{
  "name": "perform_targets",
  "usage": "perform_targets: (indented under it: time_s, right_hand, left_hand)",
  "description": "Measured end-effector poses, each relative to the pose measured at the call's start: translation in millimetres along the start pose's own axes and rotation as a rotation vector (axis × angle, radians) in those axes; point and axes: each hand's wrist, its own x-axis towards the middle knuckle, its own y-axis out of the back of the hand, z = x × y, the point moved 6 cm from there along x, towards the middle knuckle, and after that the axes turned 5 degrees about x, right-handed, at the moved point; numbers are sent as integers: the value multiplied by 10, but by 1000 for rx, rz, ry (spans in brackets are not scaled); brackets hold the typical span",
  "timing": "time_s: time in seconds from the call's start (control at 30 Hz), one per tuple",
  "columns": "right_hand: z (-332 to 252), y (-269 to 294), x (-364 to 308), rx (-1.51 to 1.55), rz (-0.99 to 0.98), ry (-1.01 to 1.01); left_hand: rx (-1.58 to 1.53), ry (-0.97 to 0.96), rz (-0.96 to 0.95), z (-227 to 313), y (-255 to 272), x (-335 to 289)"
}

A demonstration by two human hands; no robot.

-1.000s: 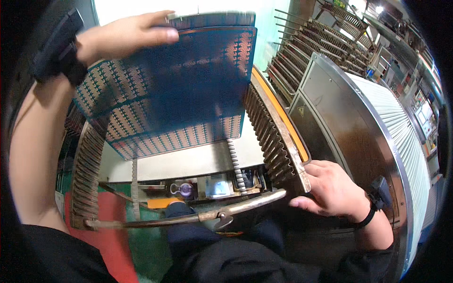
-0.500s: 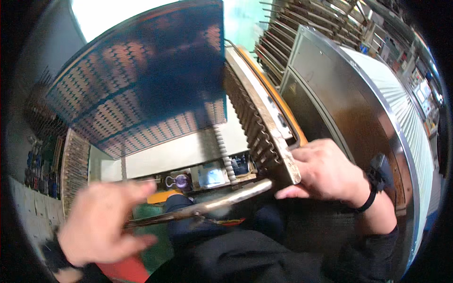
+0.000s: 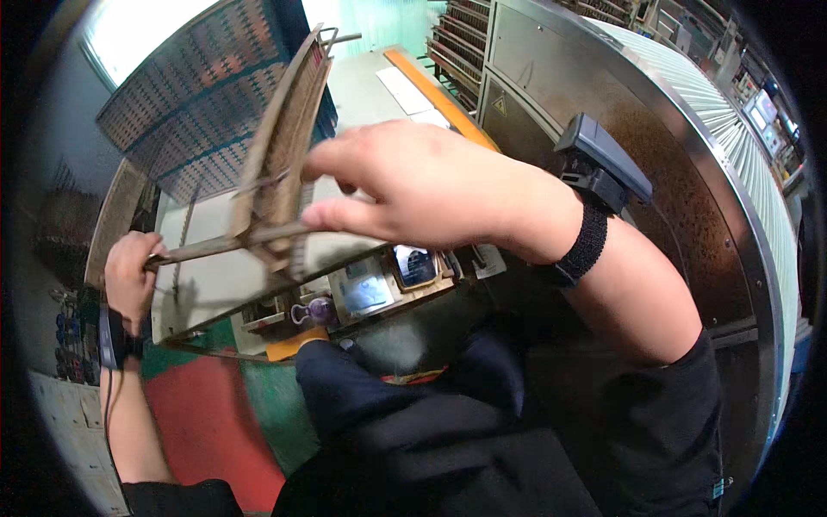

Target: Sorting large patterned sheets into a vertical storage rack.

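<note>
A worn metal rack with slotted sides (image 3: 289,129) stands tilted over the left part of the white table. My left hand (image 3: 131,271) is closed round the left end of a metal bar (image 3: 202,251) on this rack's near side. My right hand (image 3: 392,181) reaches across from the right, its thumb and fingers curled at the near slotted side. The fingertips are partly hidden behind the rail. Beyond the rack stands a large blue panel (image 3: 207,95) with rows of copper-coloured marks, partly covered by the rack.
The white table (image 3: 366,73) has an orange edge strip (image 3: 439,95). Under its near edge a shelf holds a phone (image 3: 416,265), a bright screen-like item (image 3: 366,291) and a purple object (image 3: 317,310). A metal machine cabinet (image 3: 603,95) stands at the right; more racks (image 3: 461,52) stand behind.
Both hands and the slotted rack have shifted left and farther from my body. The bar has swung away from above my lap. The panel appears farther left, and more table shows.
</note>
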Motion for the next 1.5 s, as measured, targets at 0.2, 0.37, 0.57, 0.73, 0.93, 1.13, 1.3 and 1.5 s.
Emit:
perform_targets:
  time_s: [0.2,0.37,0.57,0.73,0.93,1.13,1.3,1.5]
  right_hand:
    - [1026,-254,-385,396,221,-396]
    - [1572,-678,-464,443,366,-548]
    - [1756,-1263,91,581,408,-534]
    - [1884,-1666,515,489,402,-528]
    - [1947,-1709,622,414,447,-511]
    - [1994,-1744,835,245,133,-576]
    - [2162,-1832,1088,95,70,-497]
    - [2218,-1889,1094,106,160,-335]
  left_hand:
    - [-42,294,-53,-1015,-424,68]
    - [-113,337,1,-930,-539,145]
    - [-70,386,-2,-1054,-636,126]
    - [-113,420,-23,-989,-586,140]
    - [-145,317,-12,-881,-542,272]
    - [-147,257,10,-965,-609,268]
    - [-43,206,-119,-1356,-814,74]
    - [-111,97,15,-1292,-791,280]
